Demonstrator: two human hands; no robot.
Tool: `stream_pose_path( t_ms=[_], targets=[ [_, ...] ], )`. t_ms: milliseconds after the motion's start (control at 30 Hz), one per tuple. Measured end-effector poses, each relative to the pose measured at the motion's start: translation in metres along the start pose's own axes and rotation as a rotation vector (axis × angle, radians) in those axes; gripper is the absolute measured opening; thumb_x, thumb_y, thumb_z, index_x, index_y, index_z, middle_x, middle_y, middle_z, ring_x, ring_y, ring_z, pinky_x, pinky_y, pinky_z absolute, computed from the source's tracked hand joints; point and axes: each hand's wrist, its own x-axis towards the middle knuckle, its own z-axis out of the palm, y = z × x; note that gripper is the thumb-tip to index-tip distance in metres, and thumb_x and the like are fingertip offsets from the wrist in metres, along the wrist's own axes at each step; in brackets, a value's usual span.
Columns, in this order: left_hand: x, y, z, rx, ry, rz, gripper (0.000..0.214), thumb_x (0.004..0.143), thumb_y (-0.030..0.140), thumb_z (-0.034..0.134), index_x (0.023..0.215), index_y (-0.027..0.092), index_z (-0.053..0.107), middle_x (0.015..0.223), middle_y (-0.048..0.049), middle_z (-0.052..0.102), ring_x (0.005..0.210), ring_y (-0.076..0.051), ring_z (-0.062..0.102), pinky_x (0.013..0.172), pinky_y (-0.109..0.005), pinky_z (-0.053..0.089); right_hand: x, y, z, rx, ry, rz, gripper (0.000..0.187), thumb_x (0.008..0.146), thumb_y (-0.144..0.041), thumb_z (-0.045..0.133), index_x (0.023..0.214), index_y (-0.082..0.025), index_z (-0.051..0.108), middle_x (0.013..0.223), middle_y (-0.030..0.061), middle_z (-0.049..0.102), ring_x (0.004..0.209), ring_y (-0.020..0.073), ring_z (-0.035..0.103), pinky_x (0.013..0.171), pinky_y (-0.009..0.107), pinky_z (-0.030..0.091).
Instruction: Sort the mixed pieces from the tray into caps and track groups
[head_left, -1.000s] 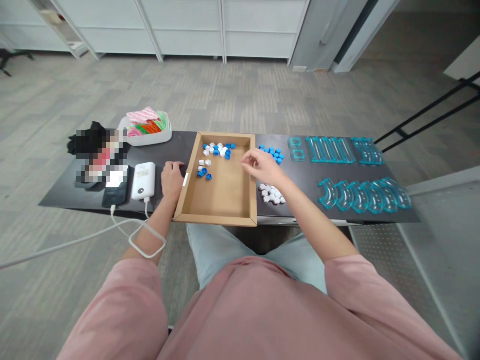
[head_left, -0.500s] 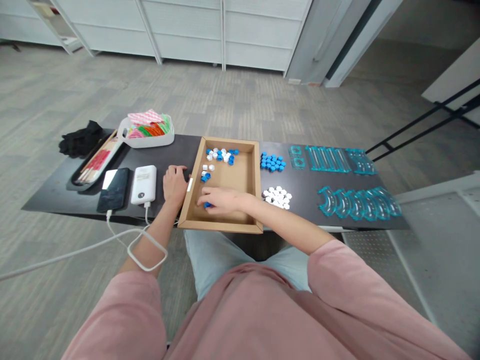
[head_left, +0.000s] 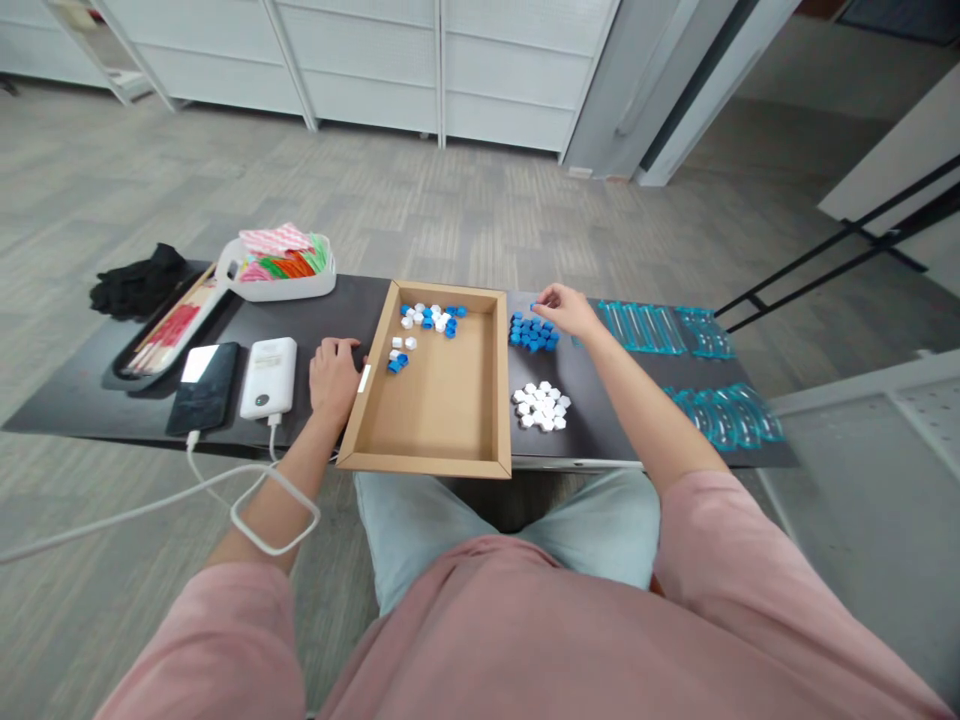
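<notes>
My right hand (head_left: pixel 566 308) is above the pile of blue hexagonal pieces (head_left: pixel 534 335) on the table, right of the cardboard tray. Thumb and fingertips pinch one blue hexagonal piece (head_left: pixel 534 306). Lying on the table against the tray's left side, my left hand (head_left: pixel 334 378) has its fingers loosely spread and holds nothing. Inside the cardboard tray (head_left: pixel 431 466), mixed blue and white hexagonal pieces (head_left: pixel 427 320) sit at the far left, with several more along the left side. A cluster of white hexagonal pieces (head_left: pixel 541 406) lies nearer me, outside the tray.
Clear turquoise-edged plastic parts (head_left: pixel 641 328) and curved ones (head_left: pixel 727 415) lie at the right. To the left are a white power bank (head_left: pixel 268 378) with a cable, a dark phone (head_left: pixel 202 388), a long tray of sticks (head_left: pixel 169 335), a white basket (head_left: pixel 289 288) and black cloth (head_left: pixel 139 285).
My right hand has left the near-left part of the tray and moved right to the blue pile. The blue piece it was touching no longer shows there. My left hand stays beside the tray.
</notes>
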Motion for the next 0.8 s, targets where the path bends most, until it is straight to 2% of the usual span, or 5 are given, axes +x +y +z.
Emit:
stream_pose_path(
  t_ms=[100, 300, 500, 600, 800],
  targets=[
    [0.0, -0.004, 0.003, -0.045, 0.015, 0.01, 0.036, 0.11, 0.031, 0.06, 0.142, 0.026, 0.075, 0.148, -0.02, 0.068, 0.138, -0.041, 0.064, 0.115, -0.05, 0.052, 0.013, 0.006, 0.011, -0.056, -0.024, 0.118, 0.017, 0.085, -0.021, 0.084, 0.085, -0.024, 0.067, 0.098, 0.0074, 0.086, 0.092, 0.0245, 0.08, 0.097, 0.041, 0.064],
    [0.002, -0.007, 0.005, -0.071, -0.009, -0.002, 0.041, 0.11, 0.032, 0.062, 0.146, 0.021, 0.075, 0.15, -0.0244, 0.066, 0.14, -0.044, 0.063, 0.12, -0.056, 0.052, 0.017, 0.006, 0.025, -0.146, -0.145, 0.11, 0.005, 0.09, -0.021, 0.078, 0.087, -0.024, 0.075, 0.102, 0.0078, 0.088, 0.104, 0.0274, 0.083, 0.107, 0.043, 0.064],
    [0.004, -0.004, 0.005, -0.047, -0.003, -0.002, 0.04, 0.108, 0.031, 0.063, 0.146, 0.023, 0.075, 0.148, -0.0244, 0.067, 0.141, -0.046, 0.064, 0.121, -0.061, 0.054, 0.014, -0.003, 0.02, -0.089, -0.006, 0.034, 0.008, 0.097, -0.027, 0.07, 0.09, -0.024, 0.07, 0.1, 0.009, 0.084, 0.098, 0.0266, 0.077, 0.1, 0.042, 0.06],
    [0.004, -0.003, 0.006, -0.053, 0.004, -0.008, 0.039, 0.105, 0.027, 0.066, 0.143, 0.02, 0.075, 0.147, -0.0246, 0.068, 0.142, -0.047, 0.066, 0.122, -0.062, 0.055, 0.009, -0.033, 0.032, 0.02, -0.017, -0.193, 0.011, 0.101, -0.034, 0.07, 0.099, -0.023, 0.073, 0.103, 0.0083, 0.083, 0.095, 0.0255, 0.073, 0.094, 0.039, 0.058],
    [0.003, -0.004, 0.01, -0.167, 0.098, 0.059, 0.038, 0.101, 0.009, 0.057, 0.127, 0.024, 0.078, 0.151, -0.0184, 0.071, 0.15, -0.038, 0.066, 0.128, -0.052, 0.054, -0.02, -0.127, 0.107, -0.053, -0.375, -0.549, 0.015, 0.105, -0.029, 0.068, 0.114, -0.022, 0.078, 0.115, 0.008, 0.083, 0.1, 0.0245, 0.073, 0.093, 0.036, 0.054]
  ],
)
